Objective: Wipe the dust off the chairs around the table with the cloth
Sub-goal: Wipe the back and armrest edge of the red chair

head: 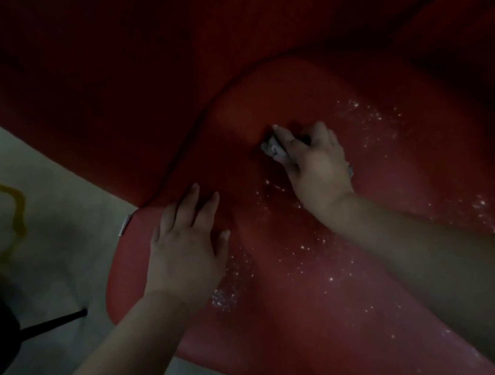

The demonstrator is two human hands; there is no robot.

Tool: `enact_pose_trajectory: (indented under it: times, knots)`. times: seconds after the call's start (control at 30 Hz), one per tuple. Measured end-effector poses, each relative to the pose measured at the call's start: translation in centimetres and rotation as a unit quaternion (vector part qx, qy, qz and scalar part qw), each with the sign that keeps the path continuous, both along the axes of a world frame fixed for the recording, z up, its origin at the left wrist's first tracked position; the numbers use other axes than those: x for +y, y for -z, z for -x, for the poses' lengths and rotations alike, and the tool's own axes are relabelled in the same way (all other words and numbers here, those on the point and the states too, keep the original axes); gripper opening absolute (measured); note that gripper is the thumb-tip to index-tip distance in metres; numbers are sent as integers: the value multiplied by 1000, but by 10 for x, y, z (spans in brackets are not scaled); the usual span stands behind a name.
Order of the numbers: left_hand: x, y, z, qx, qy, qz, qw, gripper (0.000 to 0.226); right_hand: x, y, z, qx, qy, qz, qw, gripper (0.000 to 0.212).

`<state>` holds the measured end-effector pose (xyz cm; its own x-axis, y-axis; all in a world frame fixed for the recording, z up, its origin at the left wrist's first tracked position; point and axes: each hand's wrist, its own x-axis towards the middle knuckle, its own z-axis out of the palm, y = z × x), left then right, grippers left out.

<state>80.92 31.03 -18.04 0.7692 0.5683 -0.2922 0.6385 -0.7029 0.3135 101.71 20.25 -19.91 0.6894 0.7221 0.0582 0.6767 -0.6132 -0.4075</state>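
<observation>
A dim room with pale floor lay at nine o'clock of one red chair. The right hand gripped one crumpled cloth on the seat's middle; the left hand rested flat, fingers spread. The scattered white dust could probably smear or spill floorward if swept too quickly.

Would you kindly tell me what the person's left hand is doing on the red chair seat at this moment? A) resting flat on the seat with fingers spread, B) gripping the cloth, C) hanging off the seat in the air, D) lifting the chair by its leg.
A: the left hand lies flat on the red chair seat with straight, spread fingers, while the right hand holds the crumpled cloth.
</observation>
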Motion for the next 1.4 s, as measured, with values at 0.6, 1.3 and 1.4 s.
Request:
enact_pose_trajectory:
  times: [0.6, 1.3, 1.4]
  knots:
    - [-10, -3, 21, 1, -33, -7, 999, 58, -57, 1, 55, -2, -157, 1, 988, 47]
    - [-11, -10, 54, -13, -59, -11, 998, 55, -35, -21, 82, 34, -15, -63, 997, 50]
    - [-12, -8, 61, -2, -55, -14, 998, 55, -35, -16, 125, 19, -93, -38, 995, 60]
